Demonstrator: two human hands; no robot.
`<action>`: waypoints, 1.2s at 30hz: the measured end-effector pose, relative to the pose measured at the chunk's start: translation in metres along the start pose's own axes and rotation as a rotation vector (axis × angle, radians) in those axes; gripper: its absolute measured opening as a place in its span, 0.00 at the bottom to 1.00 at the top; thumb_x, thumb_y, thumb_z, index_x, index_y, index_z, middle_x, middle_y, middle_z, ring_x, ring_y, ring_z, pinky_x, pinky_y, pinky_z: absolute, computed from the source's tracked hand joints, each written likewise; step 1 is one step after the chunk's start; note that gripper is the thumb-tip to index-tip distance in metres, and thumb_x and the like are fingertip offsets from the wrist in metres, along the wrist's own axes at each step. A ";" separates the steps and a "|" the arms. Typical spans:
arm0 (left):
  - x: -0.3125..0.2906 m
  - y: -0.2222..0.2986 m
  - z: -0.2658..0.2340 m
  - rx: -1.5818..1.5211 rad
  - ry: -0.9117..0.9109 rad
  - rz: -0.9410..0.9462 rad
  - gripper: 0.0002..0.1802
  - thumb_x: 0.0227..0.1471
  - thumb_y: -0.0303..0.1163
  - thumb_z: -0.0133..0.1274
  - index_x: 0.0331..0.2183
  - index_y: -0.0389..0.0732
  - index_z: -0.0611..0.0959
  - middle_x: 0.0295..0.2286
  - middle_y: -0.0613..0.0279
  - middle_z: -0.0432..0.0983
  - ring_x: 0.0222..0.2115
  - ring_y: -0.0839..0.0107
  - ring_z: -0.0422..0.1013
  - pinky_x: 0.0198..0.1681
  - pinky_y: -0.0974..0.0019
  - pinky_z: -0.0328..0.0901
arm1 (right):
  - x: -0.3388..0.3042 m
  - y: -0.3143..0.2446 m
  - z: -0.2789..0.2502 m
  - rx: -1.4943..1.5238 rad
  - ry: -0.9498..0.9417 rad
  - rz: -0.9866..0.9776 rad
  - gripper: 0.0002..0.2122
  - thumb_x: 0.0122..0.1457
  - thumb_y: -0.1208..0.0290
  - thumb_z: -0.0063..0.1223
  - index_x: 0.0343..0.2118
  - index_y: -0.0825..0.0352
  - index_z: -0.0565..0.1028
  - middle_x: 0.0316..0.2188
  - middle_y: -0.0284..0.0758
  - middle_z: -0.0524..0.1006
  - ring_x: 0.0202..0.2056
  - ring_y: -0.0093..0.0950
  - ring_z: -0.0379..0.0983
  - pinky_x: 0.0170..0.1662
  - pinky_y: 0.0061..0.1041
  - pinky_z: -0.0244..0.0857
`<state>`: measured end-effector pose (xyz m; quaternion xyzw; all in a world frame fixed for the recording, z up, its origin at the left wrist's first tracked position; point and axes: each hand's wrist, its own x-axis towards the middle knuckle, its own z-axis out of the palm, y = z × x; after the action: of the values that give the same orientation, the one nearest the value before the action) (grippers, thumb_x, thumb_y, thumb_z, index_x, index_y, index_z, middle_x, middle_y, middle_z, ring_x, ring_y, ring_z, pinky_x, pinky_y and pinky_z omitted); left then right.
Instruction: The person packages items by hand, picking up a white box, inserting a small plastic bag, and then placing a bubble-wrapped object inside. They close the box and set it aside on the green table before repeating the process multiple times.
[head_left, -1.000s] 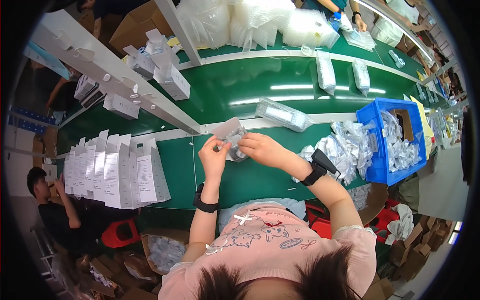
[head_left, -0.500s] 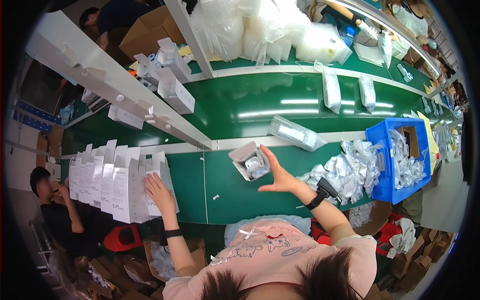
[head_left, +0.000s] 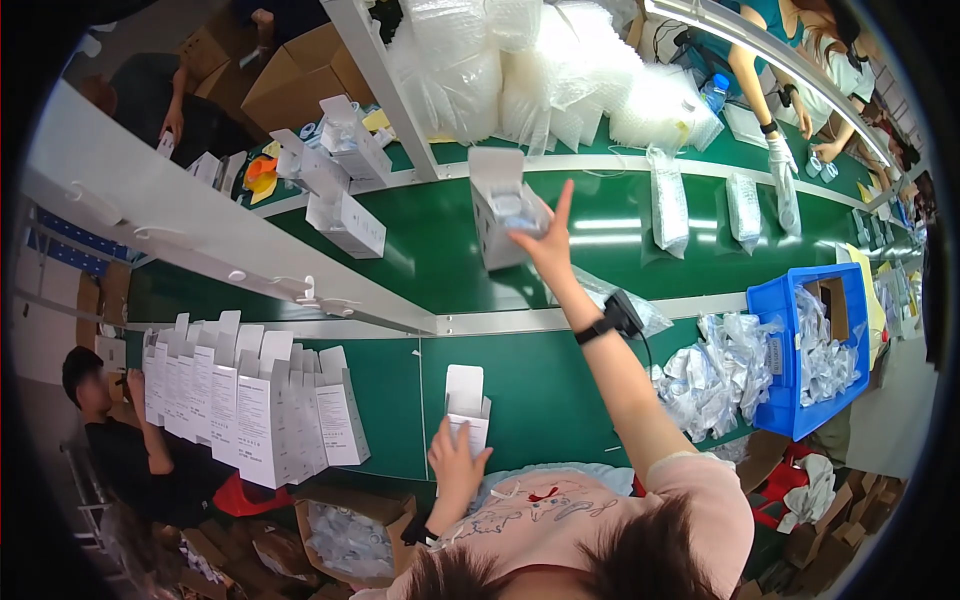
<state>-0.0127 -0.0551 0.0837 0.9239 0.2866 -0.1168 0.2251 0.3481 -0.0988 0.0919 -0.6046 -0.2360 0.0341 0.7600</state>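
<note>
Right hand (head_left: 545, 240) extended over the green conveyor belt (head_left: 440, 260), grasping an open white carton (head_left: 497, 205) with a clear-wrapped item inside. Left hand (head_left: 457, 462) grips a second open carton (head_left: 465, 405) on the bench (head_left: 540, 390). Blue bin (head_left: 775, 300) at right holds clear-bagged parts.

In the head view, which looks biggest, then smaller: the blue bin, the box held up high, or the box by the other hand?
1. Blue bin
2. Raised box
3. Near box; looks slightly smaller, close call.
</note>
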 end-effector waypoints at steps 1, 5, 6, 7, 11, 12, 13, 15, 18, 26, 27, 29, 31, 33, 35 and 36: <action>0.006 -0.003 0.000 -0.149 -0.044 0.030 0.46 0.36 0.32 0.58 0.55 0.38 0.52 0.55 0.46 0.44 0.55 0.45 0.43 0.54 0.49 0.47 | 0.016 0.008 0.000 -0.069 0.008 -0.035 0.55 0.39 0.85 0.57 0.56 0.55 0.22 0.49 0.45 0.63 0.44 0.32 0.67 0.47 0.27 0.61; 0.049 -0.020 0.003 -0.217 0.022 -0.022 0.50 0.33 0.35 0.61 0.55 0.42 0.52 0.51 0.47 0.51 0.51 0.47 0.50 0.52 0.56 0.51 | 0.041 0.043 -0.016 -0.145 -0.003 -0.078 0.54 0.38 0.81 0.60 0.58 0.56 0.26 0.52 0.45 0.59 0.48 0.37 0.62 0.50 0.30 0.57; 0.055 -0.027 0.010 -0.215 0.013 -0.012 0.50 0.33 0.35 0.61 0.55 0.42 0.52 0.51 0.47 0.51 0.51 0.47 0.50 0.52 0.56 0.51 | 0.040 0.047 -0.024 -0.151 -0.009 -0.086 0.54 0.37 0.80 0.62 0.58 0.57 0.28 0.53 0.45 0.58 0.50 0.39 0.61 0.51 0.32 0.56; 0.061 -0.039 0.020 -0.246 0.011 0.031 0.50 0.32 0.34 0.62 0.55 0.42 0.52 0.50 0.48 0.53 0.50 0.48 0.51 0.52 0.56 0.52 | 0.033 0.046 -0.031 -0.154 -0.006 -0.081 0.54 0.37 0.80 0.62 0.58 0.57 0.28 0.53 0.45 0.58 0.50 0.39 0.61 0.51 0.32 0.56; 0.055 -0.033 0.016 -0.575 0.014 0.084 0.52 0.30 0.32 0.63 0.56 0.44 0.52 0.47 0.48 0.55 0.49 0.50 0.52 0.52 0.56 0.51 | -0.020 -0.004 -0.075 -1.301 -0.486 0.302 0.45 0.34 0.62 0.65 0.58 0.51 0.49 0.53 0.45 0.57 0.56 0.48 0.46 0.54 0.42 0.48; 0.055 -0.018 0.000 -0.835 0.009 0.078 0.53 0.29 0.33 0.63 0.56 0.44 0.51 0.47 0.47 0.55 0.50 0.50 0.51 0.53 0.57 0.50 | -0.035 -0.006 -0.092 -1.335 -0.625 0.397 0.44 0.35 0.61 0.64 0.57 0.48 0.50 0.53 0.45 0.58 0.55 0.48 0.48 0.53 0.44 0.49; 0.058 -0.003 -0.014 -1.093 -0.004 0.084 0.54 0.29 0.33 0.64 0.56 0.44 0.50 0.46 0.47 0.55 0.51 0.50 0.50 0.54 0.57 0.48 | -0.048 -0.013 -0.107 -1.370 -0.750 0.496 0.43 0.35 0.61 0.63 0.57 0.46 0.51 0.52 0.46 0.59 0.55 0.47 0.50 0.52 0.47 0.49; 0.070 0.019 -0.028 -0.935 0.034 0.215 0.55 0.28 0.30 0.64 0.56 0.44 0.51 0.47 0.47 0.53 0.51 0.51 0.50 0.53 0.58 0.49 | -0.073 -0.004 -0.121 -1.421 -0.715 0.488 0.42 0.36 0.63 0.62 0.57 0.45 0.51 0.51 0.46 0.60 0.54 0.46 0.52 0.51 0.45 0.51; 0.080 0.065 -0.053 -0.640 0.115 0.401 0.52 0.27 0.27 0.64 0.54 0.44 0.54 0.48 0.48 0.51 0.51 0.52 0.51 0.52 0.59 0.51 | -0.097 0.001 -0.133 -1.507 -0.689 0.449 0.41 0.38 0.66 0.61 0.57 0.44 0.50 0.48 0.46 0.62 0.52 0.44 0.55 0.50 0.41 0.55; 0.089 0.103 -0.019 -0.628 0.290 0.451 0.40 0.24 0.27 0.66 0.40 0.41 0.60 0.47 0.47 0.54 0.46 0.54 0.58 0.47 0.60 0.57 | -0.101 -0.109 -0.090 0.401 0.376 0.187 0.37 0.43 0.78 0.57 0.55 0.58 0.48 0.44 0.36 0.61 0.44 0.30 0.61 0.47 0.32 0.59; 0.087 0.106 -0.015 -0.684 0.315 0.469 0.38 0.24 0.27 0.67 0.37 0.41 0.60 0.47 0.46 0.55 0.48 0.53 0.56 0.48 0.59 0.56 | -0.105 -0.121 -0.077 0.659 0.468 0.208 0.36 0.42 0.77 0.58 0.54 0.60 0.49 0.45 0.36 0.59 0.46 0.28 0.59 0.48 0.30 0.57; 0.082 0.109 -0.008 -0.733 0.308 0.445 0.38 0.25 0.27 0.67 0.37 0.41 0.59 0.47 0.45 0.55 0.48 0.53 0.57 0.47 0.59 0.56 | -0.117 -0.131 -0.044 0.566 0.504 0.165 0.31 0.47 0.79 0.53 0.52 0.61 0.49 0.44 0.36 0.61 0.47 0.30 0.58 0.49 0.30 0.57; 0.080 0.112 0.002 -0.830 0.324 0.368 0.39 0.25 0.27 0.67 0.36 0.41 0.57 0.47 0.43 0.56 0.47 0.53 0.58 0.47 0.59 0.56 | -0.129 -0.106 -0.031 0.106 0.524 0.054 0.32 0.46 0.77 0.56 0.52 0.61 0.49 0.45 0.37 0.60 0.49 0.30 0.56 0.51 0.32 0.54; 0.081 0.111 0.008 -0.830 0.367 0.410 0.39 0.26 0.27 0.67 0.36 0.41 0.56 0.48 0.43 0.55 0.47 0.53 0.58 0.47 0.59 0.56 | -0.143 -0.105 -0.015 -0.206 0.532 -0.112 0.32 0.41 0.75 0.59 0.51 0.61 0.55 0.47 0.42 0.60 0.51 0.35 0.55 0.52 0.37 0.51; 0.081 0.111 0.011 -0.841 0.487 0.473 0.39 0.28 0.28 0.67 0.36 0.42 0.55 0.49 0.42 0.53 0.47 0.53 0.58 0.48 0.59 0.56 | -0.155 -0.103 -0.016 -0.431 0.344 -0.263 0.31 0.40 0.73 0.60 0.49 0.62 0.59 0.49 0.43 0.59 0.52 0.37 0.54 0.53 0.39 0.49; 0.081 0.111 0.013 -0.838 0.490 0.475 0.39 0.28 0.28 0.67 0.36 0.42 0.55 0.49 0.42 0.53 0.47 0.53 0.58 0.48 0.59 0.56 | -0.160 -0.103 -0.015 -0.648 0.135 -0.409 0.29 0.38 0.72 0.60 0.47 0.62 0.63 0.50 0.44 0.58 0.53 0.40 0.52 0.53 0.41 0.47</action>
<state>0.1165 -0.1040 0.0830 0.7944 0.1359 0.2806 0.5212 0.1882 -0.1934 0.1353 -0.7546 -0.2997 -0.2343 0.5346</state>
